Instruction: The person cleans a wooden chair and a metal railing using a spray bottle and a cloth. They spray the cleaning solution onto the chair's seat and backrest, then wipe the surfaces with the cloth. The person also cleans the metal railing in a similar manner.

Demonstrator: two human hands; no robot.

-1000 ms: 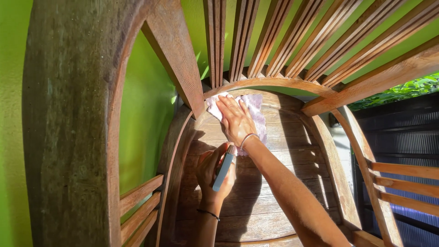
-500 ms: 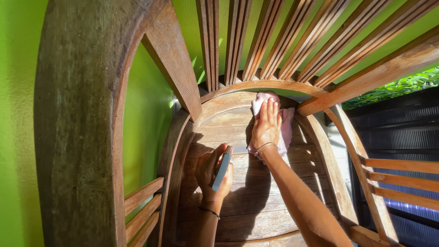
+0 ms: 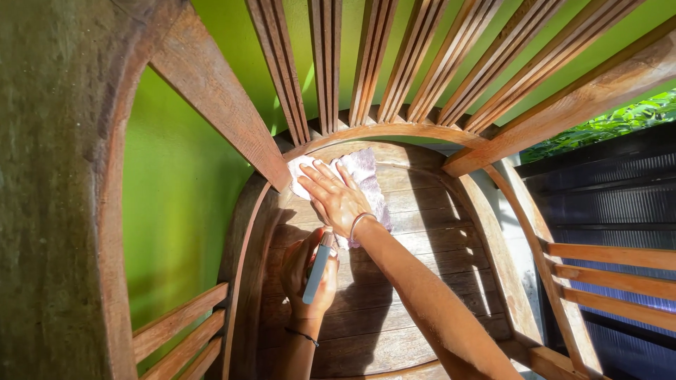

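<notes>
Green wall behind wooden chair seat (image 3: 422, 281): right hand (image 3: 336, 200) flat & open on cloth (image 3: 366, 176), left hand (image 3: 310, 274) w/ grip round spray bottle (image 3: 318, 271).

Much of the cloth (image 3: 366, 176) is covered by the right hand (image 3: 336, 197); the chair seat (image 3: 422, 281) is cut off at the lower edge.

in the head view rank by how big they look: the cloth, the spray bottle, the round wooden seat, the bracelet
1. Seat
2. Cloth, partly hidden under the right hand, so its full size is unsure
3. Spray bottle, held in the left hand
4. Bracelet
</notes>
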